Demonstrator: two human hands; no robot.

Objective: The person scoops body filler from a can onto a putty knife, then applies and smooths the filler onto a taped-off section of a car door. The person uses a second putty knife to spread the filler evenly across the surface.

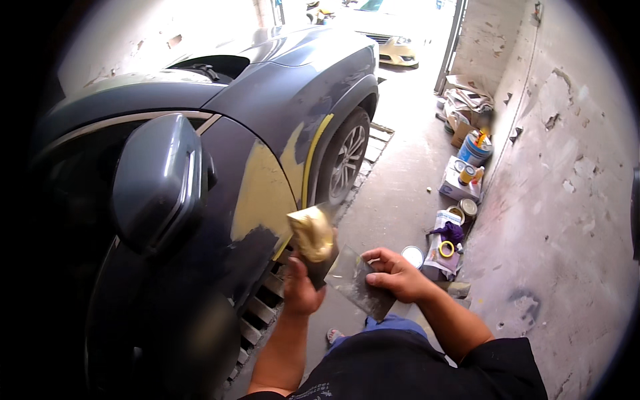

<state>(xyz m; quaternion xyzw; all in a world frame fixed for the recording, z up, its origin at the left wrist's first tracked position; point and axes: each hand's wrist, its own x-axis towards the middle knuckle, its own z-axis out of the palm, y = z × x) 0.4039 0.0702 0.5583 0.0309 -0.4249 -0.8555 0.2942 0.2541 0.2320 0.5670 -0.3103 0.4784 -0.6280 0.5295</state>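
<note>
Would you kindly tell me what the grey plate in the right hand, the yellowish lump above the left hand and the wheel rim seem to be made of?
Grey plate: thin, flat and smeared, perhaps metal or plastic; the look leaves it open.
Yellowish lump: probably soft paste, satin-looking, from its rounded folds.
Wheel rim: likely metal, from its bright silvery spokes.

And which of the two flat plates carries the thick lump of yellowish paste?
The plate in the left hand: the paste is heaped on it, whereas the grey plate in the right hand shows only thin smears.
</note>
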